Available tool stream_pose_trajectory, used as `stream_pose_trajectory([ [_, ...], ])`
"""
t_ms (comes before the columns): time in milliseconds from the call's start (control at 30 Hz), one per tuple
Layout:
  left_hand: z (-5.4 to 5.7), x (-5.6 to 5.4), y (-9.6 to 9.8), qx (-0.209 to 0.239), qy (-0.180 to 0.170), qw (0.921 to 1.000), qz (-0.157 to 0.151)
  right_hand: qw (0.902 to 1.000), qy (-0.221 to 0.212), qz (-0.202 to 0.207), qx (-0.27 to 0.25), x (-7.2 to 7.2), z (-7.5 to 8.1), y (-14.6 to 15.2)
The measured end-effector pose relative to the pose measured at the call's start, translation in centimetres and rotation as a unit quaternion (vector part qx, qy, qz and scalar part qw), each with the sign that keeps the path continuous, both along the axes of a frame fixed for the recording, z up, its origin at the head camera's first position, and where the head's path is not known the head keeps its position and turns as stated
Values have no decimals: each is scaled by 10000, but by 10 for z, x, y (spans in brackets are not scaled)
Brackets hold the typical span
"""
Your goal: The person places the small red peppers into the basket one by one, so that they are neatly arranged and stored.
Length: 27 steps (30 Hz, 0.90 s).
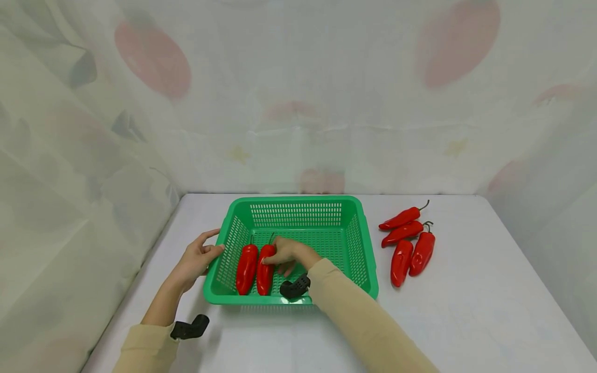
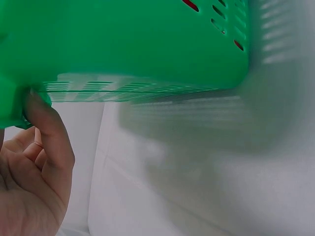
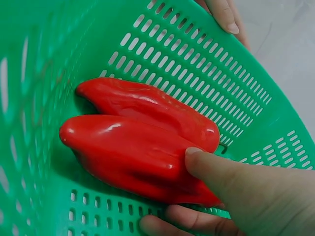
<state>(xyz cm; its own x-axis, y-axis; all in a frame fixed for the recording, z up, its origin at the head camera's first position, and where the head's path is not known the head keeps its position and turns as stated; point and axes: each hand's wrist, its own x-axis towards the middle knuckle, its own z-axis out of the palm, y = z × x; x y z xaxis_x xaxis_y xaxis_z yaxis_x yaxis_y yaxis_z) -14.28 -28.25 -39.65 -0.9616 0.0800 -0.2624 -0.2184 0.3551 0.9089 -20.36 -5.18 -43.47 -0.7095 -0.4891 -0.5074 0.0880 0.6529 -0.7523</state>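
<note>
A green plastic basket (image 1: pixel 298 300) with slotted walls stands on the white table. My left hand (image 1: pixel 195 263) grips its left rim; in the left wrist view a finger curls under the rim. Inside, against the left wall, two red chili peppers (image 1: pixel 246 270) lie side by side, their stems pointing away from me. My right hand (image 1: pixel 290 252) reaches into the basket and holds the right-hand pepper (image 3: pixel 133 152), thumb on top and fingers along its side. That pepper touches the other pepper (image 3: pixel 152 105) in the right wrist view.
Several more red chili peppers (image 1: pixel 402 235) lie on the table (image 1: pixel 485 290) to the right of the basket. Pale patterned cloth (image 1: pixel 298 145) hangs behind the table and along both sides. Each wrist wears a small black camera (image 1: pixel 190 328).
</note>
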Motion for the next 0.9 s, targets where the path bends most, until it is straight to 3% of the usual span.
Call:
stream_pose_trajectory([
  [900,-3,-1,-1,24,4,10000,6,9997,24,-194,-112,1,2,-2],
])
